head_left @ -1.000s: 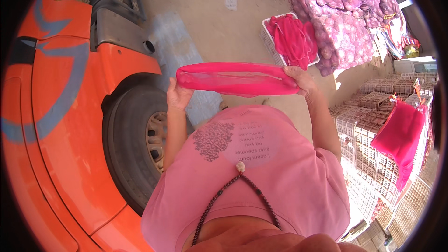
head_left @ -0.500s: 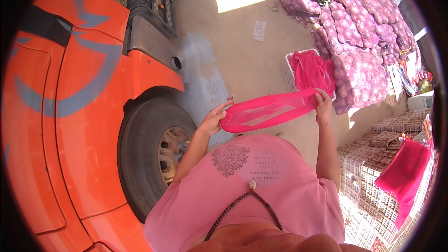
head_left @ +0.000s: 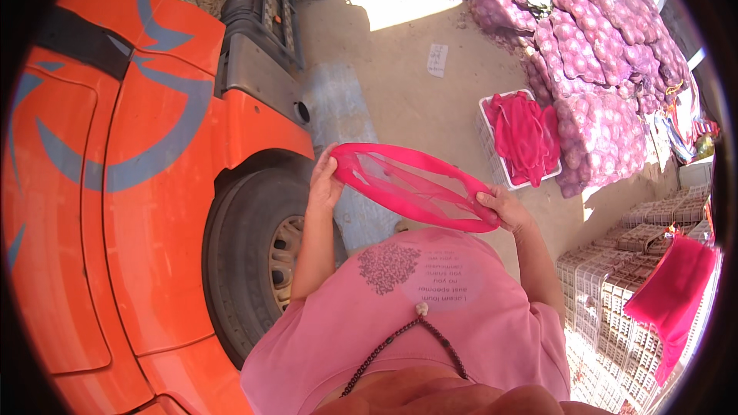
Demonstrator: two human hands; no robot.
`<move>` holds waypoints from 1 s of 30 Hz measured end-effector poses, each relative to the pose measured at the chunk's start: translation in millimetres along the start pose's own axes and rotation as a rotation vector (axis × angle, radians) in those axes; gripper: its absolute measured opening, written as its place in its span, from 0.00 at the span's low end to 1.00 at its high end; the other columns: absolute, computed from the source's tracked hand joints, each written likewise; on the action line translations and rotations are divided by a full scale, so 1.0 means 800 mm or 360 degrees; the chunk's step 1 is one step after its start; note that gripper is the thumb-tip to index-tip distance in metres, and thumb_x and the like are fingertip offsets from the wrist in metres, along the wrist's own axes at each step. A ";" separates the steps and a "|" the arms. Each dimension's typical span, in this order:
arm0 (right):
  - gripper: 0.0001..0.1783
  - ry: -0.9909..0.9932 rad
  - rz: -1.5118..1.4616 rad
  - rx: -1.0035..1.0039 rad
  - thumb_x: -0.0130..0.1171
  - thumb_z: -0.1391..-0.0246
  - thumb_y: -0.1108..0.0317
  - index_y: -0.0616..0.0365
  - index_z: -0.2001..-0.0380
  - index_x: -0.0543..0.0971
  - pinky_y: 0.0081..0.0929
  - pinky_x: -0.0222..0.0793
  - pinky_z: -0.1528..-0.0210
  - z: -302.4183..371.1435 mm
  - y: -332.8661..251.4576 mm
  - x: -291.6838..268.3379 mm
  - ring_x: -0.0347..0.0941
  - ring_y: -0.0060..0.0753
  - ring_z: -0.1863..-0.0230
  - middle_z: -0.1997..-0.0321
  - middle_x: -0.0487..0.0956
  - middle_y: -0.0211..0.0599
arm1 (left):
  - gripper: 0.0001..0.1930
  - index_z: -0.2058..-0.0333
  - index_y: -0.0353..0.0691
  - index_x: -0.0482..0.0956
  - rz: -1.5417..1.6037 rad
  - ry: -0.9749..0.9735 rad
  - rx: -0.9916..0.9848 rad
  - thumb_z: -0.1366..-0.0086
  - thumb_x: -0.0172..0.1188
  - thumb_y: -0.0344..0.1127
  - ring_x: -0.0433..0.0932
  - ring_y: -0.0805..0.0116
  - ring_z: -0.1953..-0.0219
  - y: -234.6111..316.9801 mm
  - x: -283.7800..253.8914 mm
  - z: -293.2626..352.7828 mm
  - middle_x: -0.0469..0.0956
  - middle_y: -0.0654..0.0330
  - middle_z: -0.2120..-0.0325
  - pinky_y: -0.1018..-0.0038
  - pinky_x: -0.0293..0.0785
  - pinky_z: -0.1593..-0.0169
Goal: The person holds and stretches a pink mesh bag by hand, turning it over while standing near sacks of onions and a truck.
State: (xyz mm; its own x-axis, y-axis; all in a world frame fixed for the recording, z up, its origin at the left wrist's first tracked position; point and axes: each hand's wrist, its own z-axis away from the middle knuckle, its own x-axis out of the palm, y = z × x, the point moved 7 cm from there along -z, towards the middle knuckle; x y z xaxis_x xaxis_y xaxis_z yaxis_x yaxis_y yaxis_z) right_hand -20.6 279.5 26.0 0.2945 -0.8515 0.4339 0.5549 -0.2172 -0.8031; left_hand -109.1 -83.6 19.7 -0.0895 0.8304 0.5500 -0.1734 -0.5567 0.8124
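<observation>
Stretched between my hands is a bright pink mesh bag [head_left: 419, 182], its mouth pulled into a long oval with thin see-through netting inside. My left hand [head_left: 326, 178] grips the rim at the far left end, slightly higher than the other. At the lower right end, my right hand [head_left: 501, 206] pinches the rim, thumb on top. Beyond the right hand, a white plastic crate [head_left: 493, 141] holds a heap of folded pink mesh bags [head_left: 524, 137].
An orange truck [head_left: 165, 223] with a large tyre [head_left: 238, 219] stands close on my left. Purple net sacks of onions [head_left: 600, 134] are piled at the far right. Stacked plastic crates [head_left: 607, 284], with pink cloth [head_left: 676, 292] draped over them, fill the near right. A paper sheet [head_left: 437, 60] lies on the floor.
The mesh bag has tilted: its left end rose and its right end dropped toward me. My left hand moved up and left, my right hand down and left. The mouth looks wider.
</observation>
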 end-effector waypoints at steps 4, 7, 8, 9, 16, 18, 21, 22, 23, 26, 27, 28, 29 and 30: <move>0.19 0.0129 0.0007 -0.0206 0.56 0.44 0.61 0.65 0.56 0.74 0.18 0.67 0.61 0.012 -0.046 -0.006 0.70 0.18 0.67 0.66 0.76 0.28 | 0.19 0.51 0.34 0.68 -0.1367 0.0272 0.0053 0.42 0.54 0.24 0.75 0.72 0.63 -0.031 -0.041 0.006 0.75 0.59 0.61 0.79 0.73 0.61; 0.17 0.0086 0.0386 -0.0226 0.57 0.45 0.62 0.65 0.58 0.75 0.20 0.67 0.62 0.012 -0.042 0.013 0.69 0.20 0.69 0.68 0.76 0.29 | 0.16 0.52 0.34 0.69 -0.1463 0.0499 0.0153 0.41 0.52 0.24 0.77 0.71 0.66 -0.051 -0.071 0.011 0.76 0.60 0.63 0.78 0.73 0.63; 0.16 0.0055 0.0591 -0.0219 0.57 0.45 0.63 0.64 0.59 0.76 0.22 0.66 0.64 0.008 -0.034 0.018 0.69 0.21 0.70 0.69 0.76 0.31 | 0.16 0.53 0.35 0.69 -0.1125 0.0581 0.0078 0.41 0.52 0.23 0.77 0.71 0.66 -0.056 -0.085 0.011 0.76 0.60 0.62 0.77 0.74 0.62; 0.14 0.0025 0.0801 -0.0204 0.57 0.46 0.64 0.64 0.61 0.76 0.24 0.65 0.65 0.007 -0.030 0.025 0.69 0.22 0.70 0.70 0.76 0.33 | 0.16 0.53 0.35 0.70 -0.0778 0.0657 -0.0002 0.41 0.51 0.23 0.77 0.71 0.65 -0.063 -0.093 0.015 0.76 0.59 0.62 0.76 0.74 0.62; 0.09 0.0957 0.1832 -0.0867 0.54 0.50 0.74 0.57 0.64 0.78 0.34 0.64 0.65 0.020 -0.092 0.004 0.70 0.45 0.68 0.72 0.72 0.45 | 0.18 0.50 0.33 0.68 0.0151 0.0184 -0.0493 0.39 0.55 0.29 0.75 0.67 0.57 -0.067 -0.063 0.025 0.75 0.56 0.58 0.70 0.73 0.51; 0.10 0.1303 0.1852 -0.0919 0.53 0.50 0.75 0.57 0.63 0.78 0.34 0.66 0.64 0.023 -0.103 -0.029 0.71 0.44 0.67 0.70 0.73 0.44 | 0.20 0.50 0.33 0.67 0.0162 -0.0066 -0.0563 0.40 0.57 0.31 0.76 0.67 0.57 -0.060 -0.018 0.039 0.75 0.56 0.58 0.70 0.73 0.51; 0.10 0.1393 0.1054 -0.0876 0.51 0.47 0.75 0.60 0.61 0.77 0.33 0.69 0.63 0.017 -0.088 -0.087 0.73 0.40 0.65 0.65 0.76 0.42 | 0.23 0.49 0.34 0.69 0.0017 -0.0486 -0.0695 0.42 0.61 0.36 0.76 0.68 0.57 -0.078 0.012 0.053 0.76 0.57 0.58 0.72 0.71 0.50; 0.10 0.1280 0.0455 -0.0885 0.51 0.46 0.75 0.62 0.60 0.76 0.33 0.70 0.63 0.009 -0.071 -0.108 0.74 0.39 0.64 0.63 0.77 0.42 | 0.21 0.52 0.34 0.71 -0.0344 -0.0533 -0.0667 0.42 0.61 0.35 0.76 0.68 0.59 -0.076 0.027 0.053 0.77 0.58 0.59 0.73 0.71 0.52; 0.11 0.1140 -0.0138 -0.0880 0.50 0.45 0.74 0.64 0.59 0.75 0.32 0.71 0.63 0.000 -0.056 -0.124 0.75 0.37 0.64 0.61 0.77 0.41 | 0.18 0.54 0.34 0.73 -0.0705 -0.0580 -0.0629 0.42 0.61 0.35 0.76 0.69 0.60 -0.074 0.044 0.055 0.77 0.59 0.61 0.74 0.71 0.54; 0.13 0.0722 -0.0985 -0.0700 0.47 0.43 0.74 0.69 0.57 0.72 0.27 0.73 0.63 -0.003 -0.060 -0.096 0.76 0.32 0.62 0.59 0.77 0.42 | 0.11 0.62 0.32 0.77 -0.1649 -0.0399 -0.0235 0.43 0.57 0.30 0.74 0.73 0.65 -0.064 0.052 0.044 0.77 0.61 0.68 0.75 0.70 0.60; 0.14 0.0595 -0.0880 -0.0654 0.47 0.42 0.73 0.69 0.55 0.71 0.25 0.73 0.62 -0.004 -0.063 -0.084 0.76 0.30 0.62 0.61 0.77 0.41 | 0.10 0.63 0.32 0.77 -0.1740 -0.0255 -0.0102 0.43 0.57 0.30 0.74 0.73 0.66 -0.059 0.044 0.033 0.76 0.62 0.68 0.75 0.70 0.61; 0.13 0.0433 -0.0717 -0.0584 0.48 0.42 0.72 0.69 0.57 0.72 0.24 0.73 0.63 -0.009 -0.060 -0.076 0.76 0.28 0.63 0.63 0.78 0.41 | 0.10 0.63 0.33 0.78 -0.1835 -0.0102 0.0029 0.43 0.57 0.30 0.73 0.74 0.66 -0.052 0.032 0.027 0.76 0.62 0.69 0.75 0.70 0.61; 0.13 0.0275 -0.0556 -0.0511 0.49 0.42 0.70 0.69 0.58 0.73 0.24 0.73 0.64 -0.011 -0.053 -0.066 0.75 0.27 0.65 0.64 0.78 0.40 | 0.10 0.62 0.32 0.77 -0.1893 0.0143 0.0167 0.43 0.56 0.29 0.73 0.73 0.66 -0.039 0.014 0.022 0.75 0.62 0.68 0.74 0.70 0.62; 0.14 0.0293 -0.0364 -0.0324 0.50 0.42 0.68 0.69 0.60 0.74 0.25 0.72 0.65 -0.005 -0.045 -0.047 0.75 0.26 0.67 0.66 0.78 0.39 | 0.11 0.61 0.32 0.77 -0.1941 0.0393 0.0308 0.42 0.56 0.29 0.73 0.73 0.66 -0.027 -0.009 0.018 0.75 0.62 0.67 0.74 0.71 0.62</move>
State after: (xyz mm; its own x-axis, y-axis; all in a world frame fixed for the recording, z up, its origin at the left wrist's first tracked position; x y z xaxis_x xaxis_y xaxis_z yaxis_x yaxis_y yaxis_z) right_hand -54.9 317.4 37.1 0.0254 -0.8376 0.5456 0.4184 -0.4868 -0.7668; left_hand -90.5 -77.9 1.3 -0.1569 0.7763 -0.6105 -0.1275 0.5971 0.7920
